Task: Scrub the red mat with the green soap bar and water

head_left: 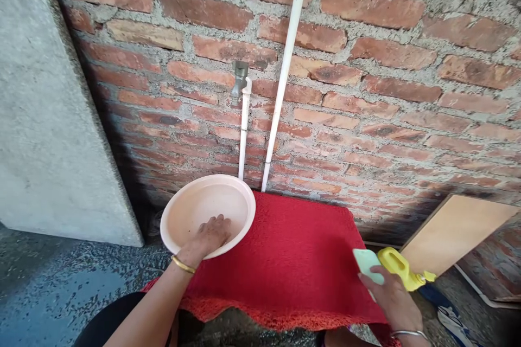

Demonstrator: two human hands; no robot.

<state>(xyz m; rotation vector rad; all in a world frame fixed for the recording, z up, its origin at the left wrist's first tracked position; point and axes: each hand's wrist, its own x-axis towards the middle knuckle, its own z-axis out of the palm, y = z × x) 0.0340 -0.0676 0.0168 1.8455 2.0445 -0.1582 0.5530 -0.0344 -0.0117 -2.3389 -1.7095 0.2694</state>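
Pale-pink basin [236, 203], seen from the head view, sits at the left end of the red-covered table [301, 249]; the left hand [215, 232] reaches over its near rim into it, palm down, fingers loosely spread and nothing visibly held, though the palm itself is hidden. Right hand [388, 293] has thumb and fingers around a flat pale-green thing [363, 258], too blurred to name, near the yellow bottle [410, 280]; for good control, that grip should be firm yet light and clear of the bottle; the left wrist should bear little weight on the rim, lest the basin tip.
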